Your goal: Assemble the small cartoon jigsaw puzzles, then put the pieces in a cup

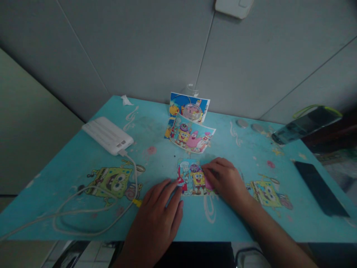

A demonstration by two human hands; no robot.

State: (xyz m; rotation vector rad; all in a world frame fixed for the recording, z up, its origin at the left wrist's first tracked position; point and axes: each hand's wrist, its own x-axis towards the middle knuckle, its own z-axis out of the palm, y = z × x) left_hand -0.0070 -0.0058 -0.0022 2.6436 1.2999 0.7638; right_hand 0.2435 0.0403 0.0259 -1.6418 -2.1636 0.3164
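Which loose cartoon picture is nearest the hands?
The flat picture between left hand and right hand; the curved print and blue print are farther back, by the clear container.

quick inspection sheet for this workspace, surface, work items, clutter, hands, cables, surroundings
surface: light blue table with cartoon prints
work items: cartoon picture between the hands; curled cartoon sheet and clear round container beyond it
clutter: white power bank at left; two round discs, bottle and dark flat device at right; white scrap at the far edge
left hand: spread, fingertips at the picture's left edge
right hand: fingertips together at the picture's right side; whether they grip anything is unclear
cables: white cable plugged into the power bank, looping near the left hand
surroundings: grey panelled wall behind
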